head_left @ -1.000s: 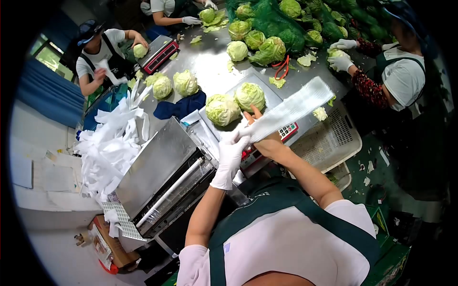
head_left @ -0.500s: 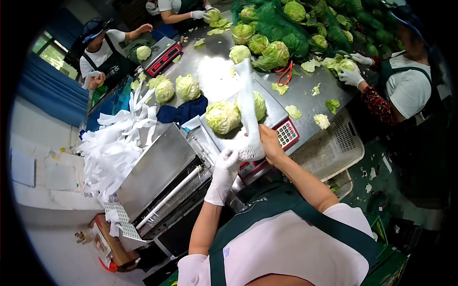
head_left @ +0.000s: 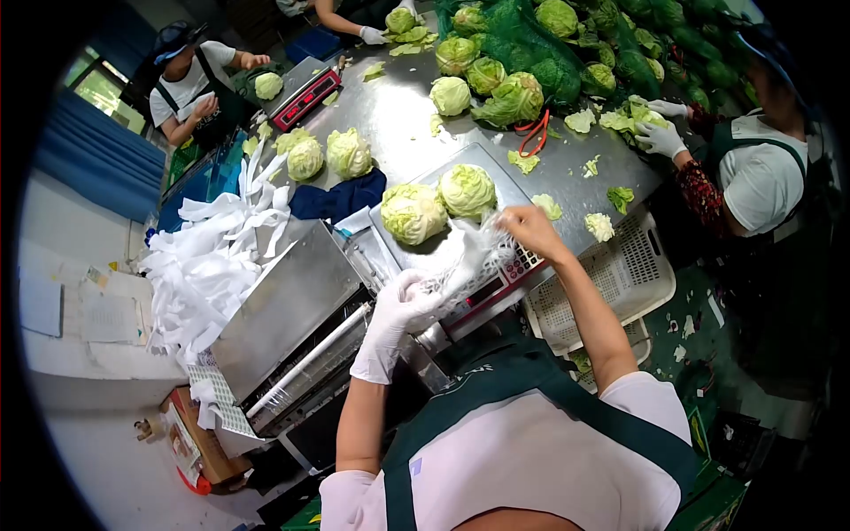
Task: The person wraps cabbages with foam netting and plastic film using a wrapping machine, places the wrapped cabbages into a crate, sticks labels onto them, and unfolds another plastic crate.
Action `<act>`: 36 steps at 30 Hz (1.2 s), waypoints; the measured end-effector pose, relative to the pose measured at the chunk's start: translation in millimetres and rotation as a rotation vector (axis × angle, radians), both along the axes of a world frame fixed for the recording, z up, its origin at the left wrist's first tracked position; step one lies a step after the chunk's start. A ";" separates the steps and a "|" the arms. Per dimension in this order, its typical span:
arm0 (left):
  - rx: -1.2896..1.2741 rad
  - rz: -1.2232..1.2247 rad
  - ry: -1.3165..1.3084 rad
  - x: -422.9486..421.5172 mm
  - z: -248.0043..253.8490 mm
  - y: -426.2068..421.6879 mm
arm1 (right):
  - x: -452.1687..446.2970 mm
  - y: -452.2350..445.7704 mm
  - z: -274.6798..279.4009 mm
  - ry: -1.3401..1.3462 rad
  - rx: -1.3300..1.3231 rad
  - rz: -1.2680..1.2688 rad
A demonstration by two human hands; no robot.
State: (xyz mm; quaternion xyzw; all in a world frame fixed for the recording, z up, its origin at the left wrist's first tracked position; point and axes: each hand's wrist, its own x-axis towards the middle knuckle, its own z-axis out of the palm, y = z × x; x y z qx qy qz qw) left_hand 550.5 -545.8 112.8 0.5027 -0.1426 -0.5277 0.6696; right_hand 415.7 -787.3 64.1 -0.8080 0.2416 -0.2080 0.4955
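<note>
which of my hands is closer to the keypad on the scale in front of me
Right. Your right hand is just above the keypad in view; your gloved left hand is farther away, off to its left.

I hold one white mesh sleeve [head_left: 465, 265]. Two weighing scales [head_left: 503, 181]: one near, one far left. Two cabbages [head_left: 413, 214] sit on the near scale, and one small cabbage [head_left: 268, 86] is by the far left scale. Left of the near scale are at least two more cabbages [head_left: 349, 154], with one dark blue cloth [head_left: 341, 195]. Four loose cabbages [head_left: 451, 96] lie beyond the near scale, beside one red looped item [head_left: 532, 133]. Cabbages in the green netting [head_left: 536, 66], far right, overlap too much to count; so do the white strips [head_left: 208, 265] at left. Two pale crates [head_left: 622, 270], right. Three co-workers [head_left: 761, 168]: left, far, right.
</note>
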 end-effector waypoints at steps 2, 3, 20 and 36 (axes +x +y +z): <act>0.339 0.056 -0.587 7.2 0.0 0.7 | 1.4 -10.8 -5.7 -0.219 0.144 -0.196; 0.378 0.174 -0.391 18.3 -6.8 -0.6 | 0.9 -11.6 -5.9 -0.319 0.454 -0.139; 0.300 0.446 -0.253 78.0 -41.9 -23.6 | 20.3 -26.7 -12.4 -0.331 -0.397 -0.612; 0.113 0.475 -0.071 89.3 -34.4 -42.1 | 29.7 -24.6 -7.8 -0.270 -0.101 -0.580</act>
